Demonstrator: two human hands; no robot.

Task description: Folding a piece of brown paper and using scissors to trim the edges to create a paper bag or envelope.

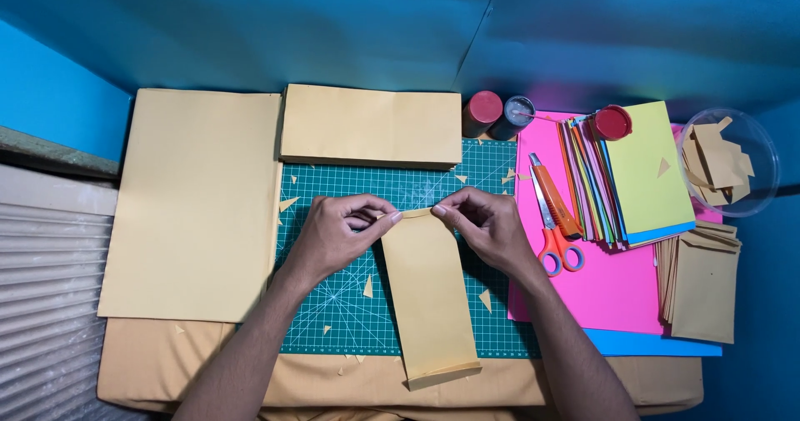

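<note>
Both sets of fingertips are pinching the top flap of a tan paper envelope (431,292), left hand (337,233) at one corner, right hand (487,225) at the other, forearms angled in from below. It's lying lengthwise on a green cutting mat (333,304). Orange scissors (554,242) sit just right, next to a colored paper stack (642,175). Big tan sheets (196,204) on the left. The envelope looks plain, bottom folded.
</note>
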